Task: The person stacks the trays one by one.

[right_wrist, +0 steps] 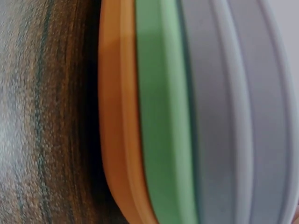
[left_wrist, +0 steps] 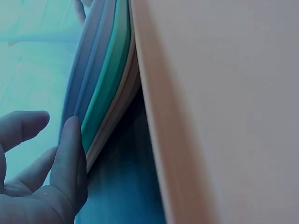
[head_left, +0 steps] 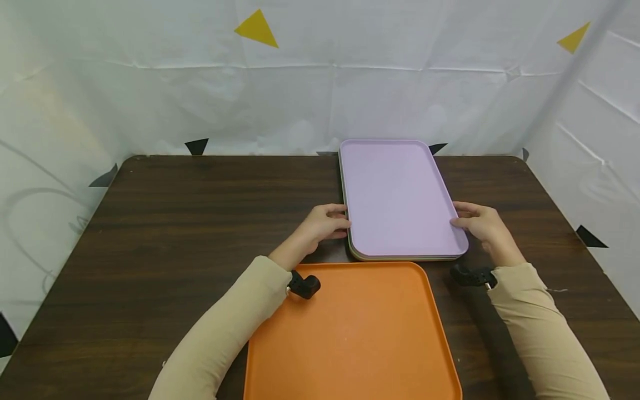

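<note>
A stack of trays [head_left: 400,257] lies on the dark wooden table [head_left: 200,222], with a lilac tray [head_left: 395,194] on top. My left hand [head_left: 344,222] grips the stack's left rim near its front corner. My right hand [head_left: 457,216] grips the right rim, thumb over the edge. In the left wrist view my fingers [left_wrist: 70,154] touch the lilac and green tray edges [left_wrist: 105,88]. The right wrist view shows the stacked rims close up: orange [right_wrist: 117,116] lowest, green [right_wrist: 159,116], then lilac [right_wrist: 243,116]; no hand appears there. A single orange tray [head_left: 350,333] lies flat in front of the stack.
White sheeting walls in the table at the back and on both sides. Bare wood [head_left: 150,250] stretches to the left of the trays, with a narrower strip [head_left: 550,222] on the right. The orange tray's far edge [left_wrist: 154,116] sits close to the stack.
</note>
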